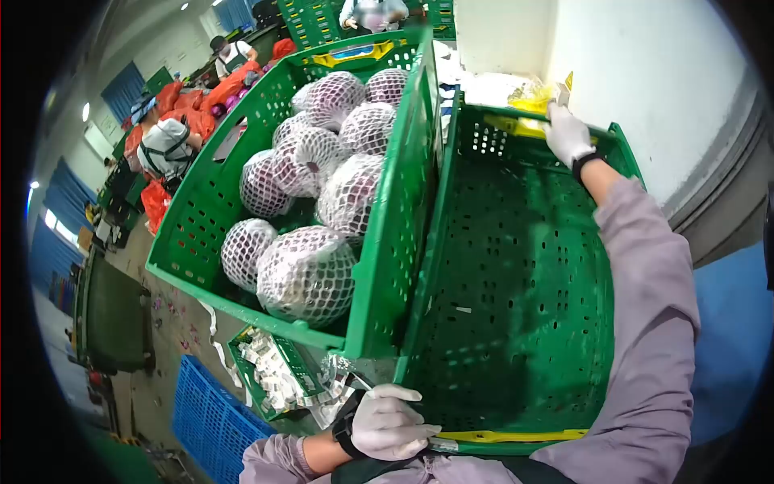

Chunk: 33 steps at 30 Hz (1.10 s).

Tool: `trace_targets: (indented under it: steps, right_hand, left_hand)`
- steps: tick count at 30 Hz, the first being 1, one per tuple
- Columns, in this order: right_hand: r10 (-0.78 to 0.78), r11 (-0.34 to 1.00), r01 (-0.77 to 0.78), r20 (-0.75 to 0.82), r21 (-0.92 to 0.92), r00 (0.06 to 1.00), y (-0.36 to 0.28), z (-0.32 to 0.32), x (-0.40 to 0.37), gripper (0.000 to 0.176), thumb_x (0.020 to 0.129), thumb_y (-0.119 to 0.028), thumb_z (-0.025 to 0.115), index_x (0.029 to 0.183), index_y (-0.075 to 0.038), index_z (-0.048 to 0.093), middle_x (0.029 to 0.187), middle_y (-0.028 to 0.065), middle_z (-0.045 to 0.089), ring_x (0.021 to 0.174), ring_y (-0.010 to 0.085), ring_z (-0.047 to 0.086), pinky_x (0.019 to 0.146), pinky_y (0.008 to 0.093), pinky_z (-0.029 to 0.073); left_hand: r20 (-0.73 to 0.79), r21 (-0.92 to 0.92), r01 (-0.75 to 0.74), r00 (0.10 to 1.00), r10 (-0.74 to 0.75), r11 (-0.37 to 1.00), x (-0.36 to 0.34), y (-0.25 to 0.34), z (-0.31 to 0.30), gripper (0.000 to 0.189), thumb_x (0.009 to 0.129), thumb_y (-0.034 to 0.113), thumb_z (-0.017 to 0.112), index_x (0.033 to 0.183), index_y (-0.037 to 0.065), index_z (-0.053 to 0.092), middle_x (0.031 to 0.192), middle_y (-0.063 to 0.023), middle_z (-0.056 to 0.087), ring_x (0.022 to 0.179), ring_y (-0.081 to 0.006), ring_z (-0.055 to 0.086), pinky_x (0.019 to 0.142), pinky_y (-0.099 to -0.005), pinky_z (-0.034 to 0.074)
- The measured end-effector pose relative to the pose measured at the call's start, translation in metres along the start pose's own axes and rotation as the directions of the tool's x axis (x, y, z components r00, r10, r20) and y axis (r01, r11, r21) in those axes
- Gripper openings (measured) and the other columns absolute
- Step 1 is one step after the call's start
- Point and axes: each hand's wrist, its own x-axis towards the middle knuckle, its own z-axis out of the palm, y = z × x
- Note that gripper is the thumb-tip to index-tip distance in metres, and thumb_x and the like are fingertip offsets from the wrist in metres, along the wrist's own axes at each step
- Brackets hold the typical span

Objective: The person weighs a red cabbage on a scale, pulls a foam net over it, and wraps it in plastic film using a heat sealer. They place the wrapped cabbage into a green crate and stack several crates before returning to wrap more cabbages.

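Observation:
A large green plastic crate (516, 315) lies in front of me, its perforated floor bare apart from small scraps. My right hand (568, 134), in a white glove, is closed on its far rim by the yellow handle (516, 125). At the near left corner my gloved left hand (393, 423) has its fingers curled at the rim, beside the near yellow handle (516, 436). Left of this crate stands a second green crate (387, 282), higher up and tilted in view. It holds several round, purplish vegetables (306, 270) in white foam nets, possibly red cabbages.
Below left, a small green crate (282, 343) holds white packets, near a blue crate (211, 419). A white wall (653, 89) stands at right. People work in the back left by red bags (189, 109); another person (373, 14) stands beyond the crates.

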Motion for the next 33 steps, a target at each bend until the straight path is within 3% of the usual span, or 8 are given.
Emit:
trace_targets:
  steps: [9, 14, 18, 24, 25, 27, 29, 33]
  right_hand:
    - [0.137, 0.959, -0.102, -0.118, 0.265, 0.984, -0.038, 0.049, 0.056, 0.019, 0.077, -0.019, 0.053, 0.090, -0.007, 0.059, 0.095, 0.0192, 0.061, 0.092, 0.0366, 0.059, 0.079, 0.0441, 0.047]
    - [-0.126, 0.982, 0.048, 0.447, 0.182, 0.886, -0.040, -0.014, 0.035, 0.041, 0.079, -0.035, 0.057, 0.094, 0.001, 0.068, 0.093, 0.0229, 0.067, 0.088, 0.0348, 0.064, 0.081, 0.0404, 0.050]
    - [-0.539, 0.842, 0.373, 0.624, 0.390, 0.565, -0.076, -0.095, -0.063, 0.050, 0.086, -0.044, 0.050, 0.109, -0.001, 0.065, 0.112, 0.0199, 0.063, 0.102, 0.0328, 0.060, 0.091, 0.0383, 0.047]
    - [-0.433, 0.899, 0.026, 0.898, 0.436, -0.079, -0.153, -0.257, -0.247, 0.073, 0.088, -0.063, 0.046, 0.122, 0.001, 0.057, 0.125, 0.0219, 0.056, 0.117, 0.0328, 0.054, 0.101, 0.0370, 0.041]
    - [-0.448, 0.894, -0.018, 0.893, 0.448, -0.029, -0.150, -0.256, -0.283, 0.066, 0.086, -0.060, 0.052, 0.114, 0.000, 0.061, 0.115, 0.0230, 0.060, 0.106, 0.0352, 0.059, 0.092, 0.0389, 0.046]
    - [-0.320, 0.947, 0.167, 0.796, 0.273, 0.514, -0.157, -0.255, -0.342, 0.050, 0.083, -0.049, 0.062, 0.099, -0.002, 0.064, 0.094, 0.0201, 0.063, 0.089, 0.0356, 0.061, 0.078, 0.0410, 0.050]
    - [-0.360, 0.915, 0.214, 0.452, 0.343, 0.816, -0.156, -0.254, -0.367, 0.034, 0.078, -0.036, 0.069, 0.085, -0.003, 0.064, 0.078, 0.0156, 0.060, 0.075, 0.0347, 0.060, 0.067, 0.0416, 0.049]
    - [-0.111, 0.921, 0.040, 0.162, 0.388, 0.981, -0.165, -0.289, -0.366, 0.022, 0.068, -0.015, 0.077, 0.077, -0.001, 0.063, 0.069, 0.0132, 0.058, 0.064, 0.0284, 0.059, 0.058, 0.0350, 0.045]
  left_hand:
    - [0.046, 0.091, 0.091, 0.994, -0.096, 0.992, -0.006, 0.003, 0.001, 0.014, 0.077, 0.014, 0.068, 0.089, 0.010, 0.074, 0.074, 0.0039, 0.060, 0.075, -0.0105, 0.058, 0.085, -0.0324, 0.051]
    - [-0.012, 0.082, 0.027, 1.000, -0.027, 0.996, -0.003, 0.001, 0.004, 0.014, 0.079, 0.011, 0.060, 0.085, 0.010, 0.072, 0.072, 0.0014, 0.063, 0.071, -0.0136, 0.060, 0.084, -0.0344, 0.049]
    - [-0.072, 0.026, -0.033, 0.997, 0.035, 0.999, -0.003, -0.002, 0.005, 0.014, 0.079, 0.013, 0.064, 0.090, 0.008, 0.071, 0.080, -0.0021, 0.062, 0.079, -0.0179, 0.059, 0.090, -0.0400, 0.048]
    - [-0.430, -0.138, 0.207, 0.868, -0.247, 0.968, -0.059, -0.009, 0.035, 0.082, 0.073, 0.034, 0.077, 0.136, 0.003, 0.034, 0.135, -0.0185, 0.036, 0.126, -0.0327, 0.036, 0.107, -0.0437, 0.030]
    - [-0.431, -0.194, 0.280, 0.837, -0.338, 0.940, -0.072, -0.009, 0.039, 0.083, 0.072, 0.031, 0.078, 0.136, 0.002, 0.034, 0.135, -0.0184, 0.036, 0.127, -0.0322, 0.035, 0.108, -0.0429, 0.029]
    - [-0.309, -0.113, 0.449, 0.832, -0.461, 0.886, -0.098, -0.013, 0.048, 0.088, 0.072, 0.027, 0.079, 0.140, 0.003, 0.029, 0.136, -0.0183, 0.036, 0.129, -0.0334, 0.033, 0.110, -0.0419, 0.027]
    - [-0.092, -0.405, 0.555, 0.766, -0.637, 0.726, -0.124, -0.020, 0.062, 0.094, 0.073, 0.030, 0.078, 0.144, 0.003, 0.023, 0.138, -0.0195, 0.035, 0.130, -0.0364, 0.031, 0.110, -0.0436, 0.027]
    - [-0.045, -0.159, 0.537, 0.835, -0.549, 0.829, -0.109, -0.001, 0.043, 0.104, 0.071, 0.040, 0.079, 0.148, 0.006, 0.017, 0.149, -0.0259, 0.018, 0.137, -0.0382, 0.023, 0.112, -0.0432, 0.023]
